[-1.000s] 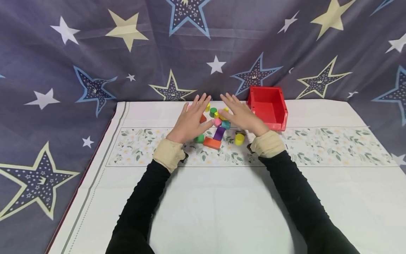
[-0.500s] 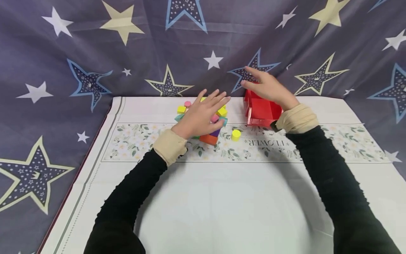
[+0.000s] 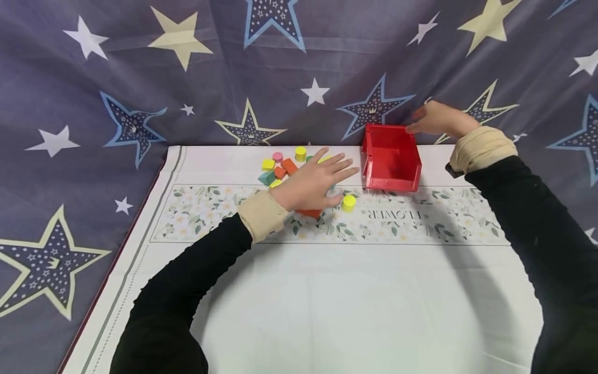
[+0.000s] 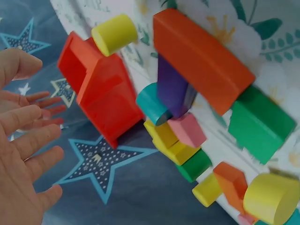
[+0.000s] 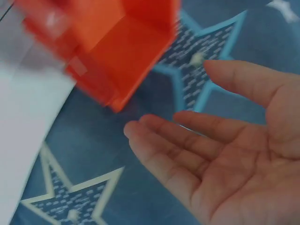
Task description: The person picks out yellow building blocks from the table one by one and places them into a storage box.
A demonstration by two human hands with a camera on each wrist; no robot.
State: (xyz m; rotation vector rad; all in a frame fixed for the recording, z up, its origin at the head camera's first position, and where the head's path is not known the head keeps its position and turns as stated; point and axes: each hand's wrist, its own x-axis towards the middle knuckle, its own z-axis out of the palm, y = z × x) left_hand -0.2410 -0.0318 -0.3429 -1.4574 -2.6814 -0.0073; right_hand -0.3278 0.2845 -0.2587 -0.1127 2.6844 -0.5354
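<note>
My left hand (image 3: 310, 182) hovers over the wooden blocks with its fingers spread, holding nothing; it hides part of the pile in the head view. In the left wrist view an orange block (image 4: 201, 58), a purple block (image 4: 171, 89), a green block (image 4: 260, 124), a teal cylinder (image 4: 153, 104) and a pink block (image 4: 188, 130) lie close together. A yellow cylinder (image 3: 348, 203) sits apart, nearer the red plastic bin (image 3: 392, 183). My right hand (image 3: 439, 118) is at the bin's back right corner, fingers extended and palm facing the bin in the right wrist view.
A white tablecloth (image 3: 336, 301) with a floral band covers the table. Behind it hangs a dark star-print curtain (image 3: 210, 83), close to the back of the bin. A yellow block (image 3: 268, 164) and a teal triangular block (image 3: 267, 178) lie at the pile's left.
My right hand has moved from above the blocks, across the bin, to its right side. My left hand has shifted slightly right and stayed over the pile.
</note>
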